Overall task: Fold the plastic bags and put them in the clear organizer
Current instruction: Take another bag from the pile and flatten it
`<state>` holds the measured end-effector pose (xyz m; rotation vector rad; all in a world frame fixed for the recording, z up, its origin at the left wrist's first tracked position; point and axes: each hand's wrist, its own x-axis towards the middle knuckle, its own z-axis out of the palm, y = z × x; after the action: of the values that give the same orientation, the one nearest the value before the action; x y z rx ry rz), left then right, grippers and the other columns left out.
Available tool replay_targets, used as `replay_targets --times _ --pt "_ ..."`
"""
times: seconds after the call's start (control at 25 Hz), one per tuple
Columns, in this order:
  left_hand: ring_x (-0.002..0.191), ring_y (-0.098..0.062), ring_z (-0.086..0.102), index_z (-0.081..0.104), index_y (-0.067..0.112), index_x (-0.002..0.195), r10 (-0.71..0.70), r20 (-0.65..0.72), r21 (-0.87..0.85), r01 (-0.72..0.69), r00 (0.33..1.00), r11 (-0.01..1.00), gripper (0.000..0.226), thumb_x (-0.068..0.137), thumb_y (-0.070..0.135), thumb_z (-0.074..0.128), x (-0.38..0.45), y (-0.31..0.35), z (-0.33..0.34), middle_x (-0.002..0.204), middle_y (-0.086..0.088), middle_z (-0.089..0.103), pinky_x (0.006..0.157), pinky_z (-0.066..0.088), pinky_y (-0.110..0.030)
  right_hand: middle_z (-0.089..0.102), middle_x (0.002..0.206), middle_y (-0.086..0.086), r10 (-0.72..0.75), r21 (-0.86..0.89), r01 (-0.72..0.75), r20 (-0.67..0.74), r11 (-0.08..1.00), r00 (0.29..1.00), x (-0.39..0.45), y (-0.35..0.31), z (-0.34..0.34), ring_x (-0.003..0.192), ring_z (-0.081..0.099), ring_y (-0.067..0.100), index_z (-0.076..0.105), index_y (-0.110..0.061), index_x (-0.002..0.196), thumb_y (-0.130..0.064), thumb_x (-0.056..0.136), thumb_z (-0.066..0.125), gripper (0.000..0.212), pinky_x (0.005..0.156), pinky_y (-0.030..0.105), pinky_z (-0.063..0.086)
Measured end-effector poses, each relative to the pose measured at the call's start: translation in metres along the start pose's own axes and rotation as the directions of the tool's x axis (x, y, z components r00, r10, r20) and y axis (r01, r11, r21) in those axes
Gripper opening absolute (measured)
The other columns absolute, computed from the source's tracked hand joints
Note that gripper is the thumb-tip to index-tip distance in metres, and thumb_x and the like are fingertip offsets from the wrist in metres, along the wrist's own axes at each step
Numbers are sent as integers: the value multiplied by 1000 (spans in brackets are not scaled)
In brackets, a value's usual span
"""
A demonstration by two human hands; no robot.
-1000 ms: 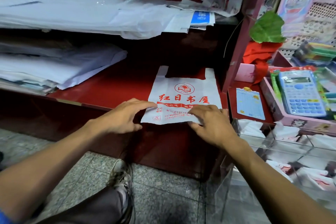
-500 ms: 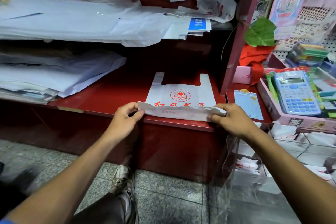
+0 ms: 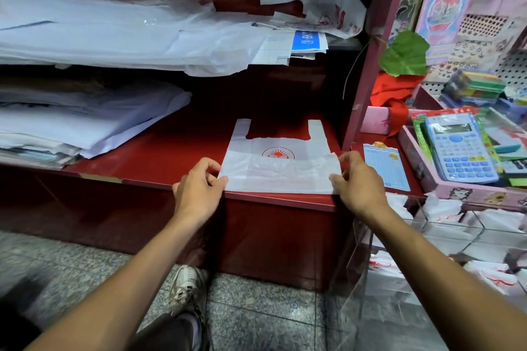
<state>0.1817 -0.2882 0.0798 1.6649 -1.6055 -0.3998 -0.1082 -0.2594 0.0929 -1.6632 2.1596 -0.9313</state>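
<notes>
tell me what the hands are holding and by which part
Both hold the same white bag on the red shelf. The left hand pinches the left end of its folded-up bottom flap, and the right hand pinches the right end.

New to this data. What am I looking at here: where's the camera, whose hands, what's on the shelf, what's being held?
There is no robot: a person works with bare hands, and the single picture comes from a wide-angle camera worn on the head, looking forward and down.

The left hand and right hand each pinch one end of a white plastic bag lying on a red shelf. Its lower part is folded up over the red print, so only the top of the logo shows; the handles point away from the person.

Stacks of white bags and paper lie at the left. At the right sit a blue calculator in a pink tray and, lower down, the clear organizer, with folded bags already in it.
</notes>
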Motion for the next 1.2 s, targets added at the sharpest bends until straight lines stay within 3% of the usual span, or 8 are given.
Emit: replay_targets --times 0.12,0.36,0.52,0.68,0.88,1.0,1.12,1.2 --pt "67 0 49 65 27 85 41 10 102 -42 999 994 8 90 21 62 -1 1 1 68 9 59 80 24 -33 65 91 5 -11 -79 9 -25 997 1000 1 -3 3 85 57 32 47 -21 113 -26 92 60 26 70 35 38" --pt "82 -18 56 71 29 88 62 34 198 -68 997 978 13 92 22 60 0 3 2 76 10 62 80 26 -35 59 88 6 4 -129 -14 -75 992 997 -1 -11 7 77 48 30 43 -15 110 -24 92 63 28 69 35 36" --pt "95 -17 43 72 29 101 129 51 286 -138 990 948 14 95 25 60 0 0 2 98 7 51 81 28 -36 59 83 7 13 -133 -28 -119 991 993 1 -12 10 73 49 30 45 -13 99 -24 92 63 22 66 34 35" --pt "113 -21 37 71 28 98 247 171 396 -296 954 869 31 92 4 52 -3 3 6 131 6 49 81 23 -34 65 85 7 -64 -228 40 -98 973 993 1 -10 14 83 59 35 65 -18 92 -20 95 55 10 63 32 35" --pt "119 -20 39 58 18 85 233 245 468 -326 941 822 31 72 -8 49 -3 8 4 112 11 60 82 20 -33 46 62 0 -106 -363 84 -40 928 994 5 -7 20 66 46 35 54 -11 74 -6 86 48 14 52 31 27" --pt "131 -25 43 60 18 113 327 372 436 -475 869 764 49 72 -7 50 -1 8 5 128 7 58 106 28 -40 52 67 2 -123 -357 106 -26 928 992 7 -5 21 67 47 33 57 -14 78 -11 90 48 15 55 31 31" --pt "106 -28 57 61 13 106 322 324 347 -428 890 834 25 87 5 47 0 10 11 108 -1 63 96 42 -39 64 81 6 -154 -342 137 -23 929 988 6 -5 20 73 52 33 61 -18 84 -21 96 45 20 60 32 35" --pt "113 -27 54 62 13 108 339 268 421 -426 902 801 21 93 14 48 -2 9 17 116 -4 61 106 37 -41 66 86 6 -150 -341 133 -24 930 988 6 -7 20 75 52 31 62 -19 86 -28 98 43 24 62 32 36"
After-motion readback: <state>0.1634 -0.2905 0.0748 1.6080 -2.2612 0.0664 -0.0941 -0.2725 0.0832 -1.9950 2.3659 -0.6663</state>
